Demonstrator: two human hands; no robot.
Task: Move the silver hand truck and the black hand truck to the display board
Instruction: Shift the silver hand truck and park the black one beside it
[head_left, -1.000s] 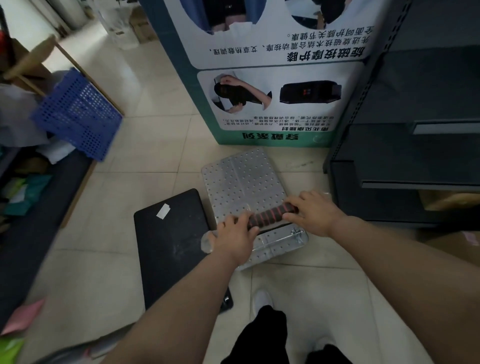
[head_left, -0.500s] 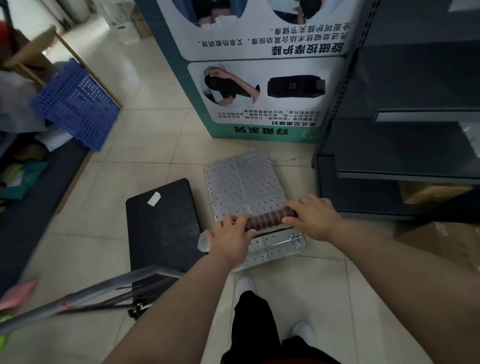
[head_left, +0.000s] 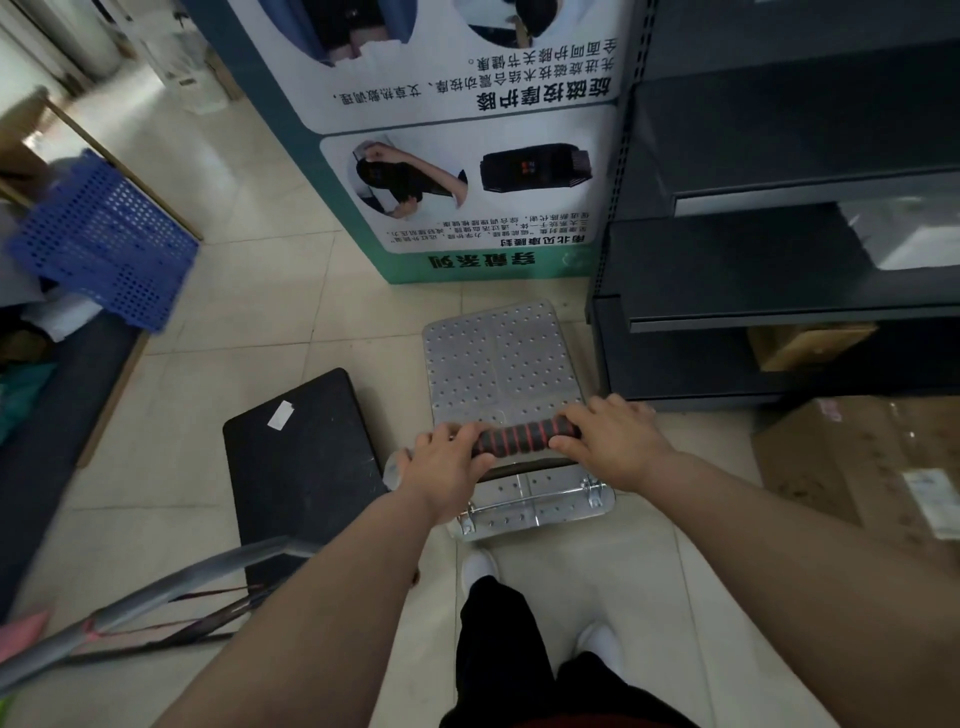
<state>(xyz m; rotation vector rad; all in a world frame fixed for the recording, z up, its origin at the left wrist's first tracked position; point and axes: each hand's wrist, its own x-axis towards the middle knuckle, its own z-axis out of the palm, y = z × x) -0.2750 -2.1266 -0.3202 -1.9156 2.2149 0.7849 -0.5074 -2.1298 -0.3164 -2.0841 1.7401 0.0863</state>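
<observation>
The silver hand truck (head_left: 496, 358) has a perforated metal deck and stands on the tiled floor, its front edge close to the base of the display board (head_left: 467, 171), a white and teal poster panel. My left hand (head_left: 447, 467) and my right hand (head_left: 610, 441) both grip its handle, which is wrapped in black and red foam (head_left: 524, 436). The black hand truck (head_left: 301, 457) sits just left of the silver one, with a white sticker on its deck and its grey handle (head_left: 156, 597) lying low toward the bottom left.
Dark metal shelving (head_left: 779, 260) stands right of the silver truck. A cardboard box (head_left: 857, 462) lies on the floor at the right. A blue perforated crate (head_left: 104, 244) and a cluttered low shelf are on the left. My feet in white shoes (head_left: 480, 569) stand behind the truck.
Both hands have kept their grip on the handle. The silver truck has straightened and moved a little toward the display board, and more of the black truck's grey handle shows.
</observation>
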